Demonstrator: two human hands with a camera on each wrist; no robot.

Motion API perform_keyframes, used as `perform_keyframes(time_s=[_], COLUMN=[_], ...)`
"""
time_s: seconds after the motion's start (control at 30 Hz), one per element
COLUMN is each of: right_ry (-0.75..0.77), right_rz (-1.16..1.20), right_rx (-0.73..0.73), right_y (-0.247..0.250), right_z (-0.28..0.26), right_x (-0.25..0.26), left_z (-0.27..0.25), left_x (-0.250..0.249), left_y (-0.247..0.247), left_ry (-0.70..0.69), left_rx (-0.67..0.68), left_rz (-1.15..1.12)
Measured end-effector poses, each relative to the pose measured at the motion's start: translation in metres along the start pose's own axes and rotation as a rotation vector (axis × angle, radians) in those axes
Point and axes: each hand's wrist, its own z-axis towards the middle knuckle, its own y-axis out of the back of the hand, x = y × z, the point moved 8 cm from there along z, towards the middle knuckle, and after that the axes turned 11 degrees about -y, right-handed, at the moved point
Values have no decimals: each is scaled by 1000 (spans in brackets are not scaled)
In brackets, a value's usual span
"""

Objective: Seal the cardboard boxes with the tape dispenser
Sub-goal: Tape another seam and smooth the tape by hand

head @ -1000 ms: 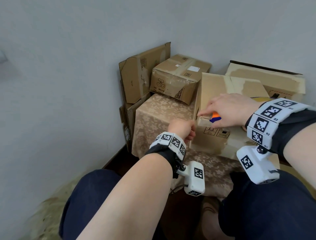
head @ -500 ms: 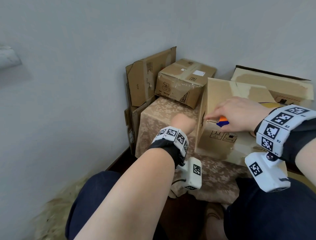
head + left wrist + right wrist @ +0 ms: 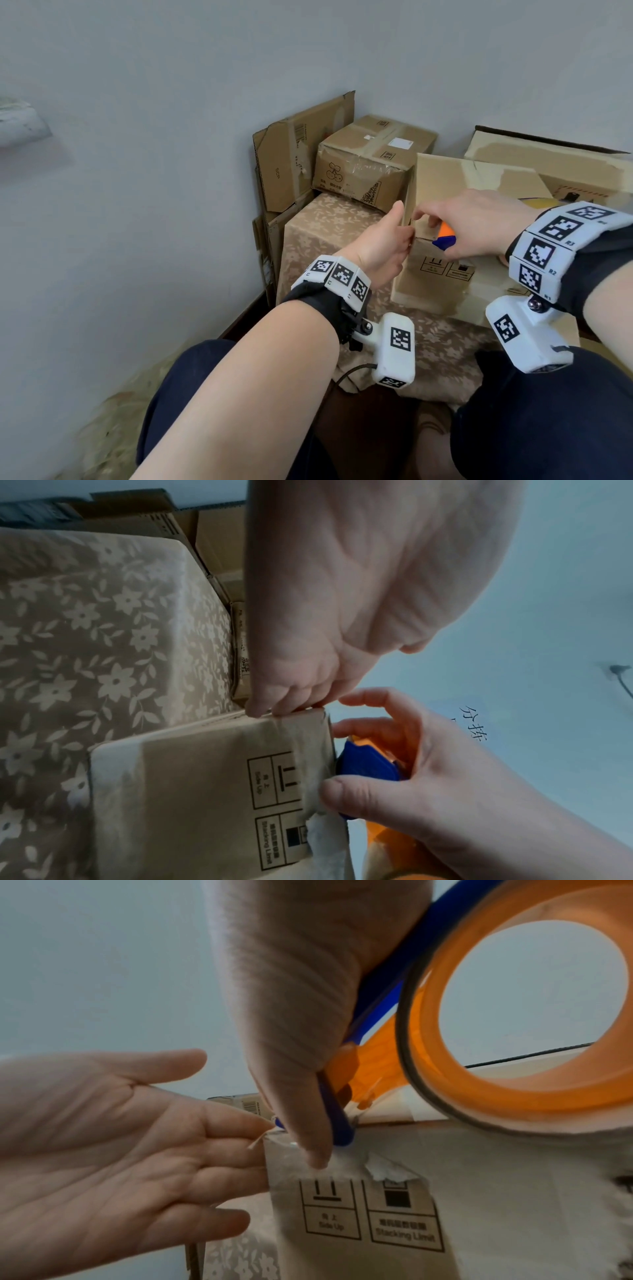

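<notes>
cardboard box [image 3: 442,284] with stacking marks stands on the floral cloth [image 3: 329,233]. left hand [image 3: 376,243], flat with straight fingers, presses the box's left side at its top corner. right hand [image 3: 479,226] grips the orange-and-blue tape dispenser [image 3: 444,235] against that same corner.

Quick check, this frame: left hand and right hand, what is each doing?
Left hand: open, straight fingers against the cardboard box at its corner edge.
Right hand: gripping the tape dispenser at the box's top edge.
</notes>
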Motion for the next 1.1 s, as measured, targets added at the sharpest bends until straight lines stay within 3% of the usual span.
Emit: perform_keyframes(time_s=[0.37,0.5,0.6,0.7,0.8,0.97,1.1], right_ry=[16,-17,-14,-39,-83,-148,-117], right_rz=[10,28,32,55,109,281,453], right_rx=[14,-40,-81,-103,-126,-140,-152], right_y=[4,9,12,14,13,9,10], right_z=[-8,-10,-15,-21,-27,-38,-38], right_x=[-3,-13,-23,-39,-61,-92,-94], left_z=[-7,0,6,12,14,16,17], left_x=[11,-10,-27,-38,-44,-55,-63], left_y=[-9,-3,-2,-11,-18,-19,-7], left_ry=[78,-41,-107,-145,-207,-289,-201], left_rx=[-39,-181,-184,-126,-155,-230,-264], left_rz=[57,131,389,879,1263,1318,1516])
